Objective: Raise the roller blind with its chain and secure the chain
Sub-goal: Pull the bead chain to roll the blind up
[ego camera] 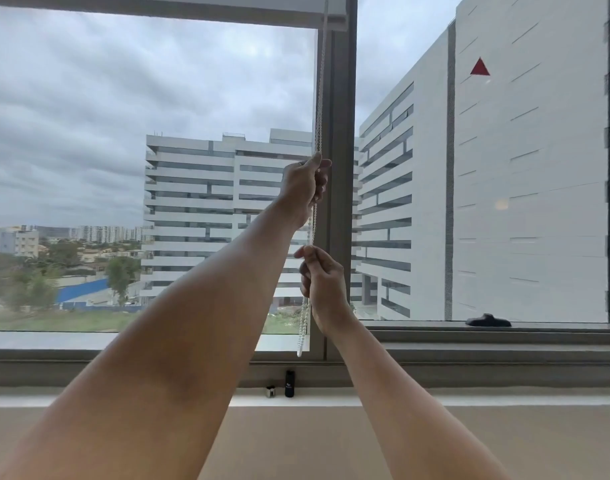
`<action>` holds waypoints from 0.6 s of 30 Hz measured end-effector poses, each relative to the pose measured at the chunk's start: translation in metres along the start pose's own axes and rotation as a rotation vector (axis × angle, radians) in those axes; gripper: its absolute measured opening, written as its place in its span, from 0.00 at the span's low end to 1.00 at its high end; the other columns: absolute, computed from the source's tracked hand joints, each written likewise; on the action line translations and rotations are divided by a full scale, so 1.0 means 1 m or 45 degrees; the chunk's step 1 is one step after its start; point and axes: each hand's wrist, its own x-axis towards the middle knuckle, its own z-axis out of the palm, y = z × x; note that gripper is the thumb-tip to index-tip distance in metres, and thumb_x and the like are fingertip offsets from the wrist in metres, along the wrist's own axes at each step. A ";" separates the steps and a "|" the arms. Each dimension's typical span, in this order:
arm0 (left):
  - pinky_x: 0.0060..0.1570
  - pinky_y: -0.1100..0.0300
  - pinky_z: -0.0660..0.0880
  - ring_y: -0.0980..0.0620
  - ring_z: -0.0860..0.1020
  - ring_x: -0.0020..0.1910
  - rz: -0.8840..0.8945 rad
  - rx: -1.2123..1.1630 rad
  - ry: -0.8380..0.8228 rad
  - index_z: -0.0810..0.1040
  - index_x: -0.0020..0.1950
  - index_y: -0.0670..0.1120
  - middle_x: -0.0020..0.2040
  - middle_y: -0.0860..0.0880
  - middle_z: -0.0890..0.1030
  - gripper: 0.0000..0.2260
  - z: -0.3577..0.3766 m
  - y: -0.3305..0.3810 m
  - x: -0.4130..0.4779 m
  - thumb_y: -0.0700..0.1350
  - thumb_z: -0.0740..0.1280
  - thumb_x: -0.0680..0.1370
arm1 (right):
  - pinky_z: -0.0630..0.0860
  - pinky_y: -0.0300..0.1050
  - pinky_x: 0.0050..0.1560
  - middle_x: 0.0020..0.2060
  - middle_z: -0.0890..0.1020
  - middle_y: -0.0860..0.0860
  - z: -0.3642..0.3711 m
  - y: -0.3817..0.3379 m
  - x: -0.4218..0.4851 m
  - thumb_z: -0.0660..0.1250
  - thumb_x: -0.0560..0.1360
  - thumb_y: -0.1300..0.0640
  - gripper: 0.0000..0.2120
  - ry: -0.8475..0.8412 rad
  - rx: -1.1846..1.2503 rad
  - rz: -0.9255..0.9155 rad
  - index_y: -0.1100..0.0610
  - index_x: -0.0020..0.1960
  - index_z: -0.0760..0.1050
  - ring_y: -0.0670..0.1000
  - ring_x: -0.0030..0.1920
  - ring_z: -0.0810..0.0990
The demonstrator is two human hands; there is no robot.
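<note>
Both hands are closed on the bead chain (pixel 318 98), so the pulling looks basically finished. The left hand (pixel 305 188) is wrapped in a fist around it higher up, just left of the window mullion (pixel 341 168), and the right hand (pixel 322 278) pinches it between thumb and fingers lower down, also hard against the mullion's left side. Below the right hand the chain loop is seen hanging free, its bottom end dangling just above the lower frame rail next to the mullion's foot.

Up at the top, the roller blind (pixel 158 12) is already rolled nearly all the way: only a thin strip of it and its bottom bar is visible to the left of the mullion's upper end, and almost the whole pane is uncovered. So the raising part can be judged done, or a pull or two short of it.

What's left is securing the chain. No hook or cleat can be made out on the mullion, so where it gets fastened can't be told. On the sill below the mullion, a small black bottle (pixel 289 383) and a tiny metal object (pixel 270 391) are sitting, untouched.
</note>
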 end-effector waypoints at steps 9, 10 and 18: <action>0.16 0.68 0.56 0.60 0.59 0.16 0.119 -0.142 0.085 0.71 0.31 0.45 0.16 0.56 0.65 0.18 -0.003 -0.033 -0.012 0.45 0.58 0.80 | 0.61 0.34 0.23 0.22 0.68 0.45 -0.011 0.016 -0.014 0.56 0.79 0.58 0.15 -0.073 0.077 0.116 0.54 0.38 0.77 0.42 0.22 0.63; 0.16 0.68 0.56 0.61 0.59 0.16 0.136 -0.180 0.073 0.71 0.30 0.46 0.17 0.57 0.64 0.18 -0.002 -0.033 -0.013 0.44 0.58 0.80 | 0.63 0.35 0.25 0.22 0.72 0.46 -0.014 0.014 -0.012 0.56 0.79 0.58 0.16 -0.101 0.104 0.135 0.54 0.38 0.78 0.43 0.24 0.67; 0.18 0.68 0.60 0.61 0.62 0.17 0.145 -0.244 0.029 0.71 0.30 0.46 0.18 0.56 0.67 0.18 0.015 -0.054 -0.036 0.43 0.58 0.80 | 0.72 0.36 0.33 0.24 0.78 0.44 -0.020 -0.052 0.032 0.54 0.80 0.54 0.18 0.009 0.379 0.029 0.54 0.35 0.75 0.42 0.28 0.75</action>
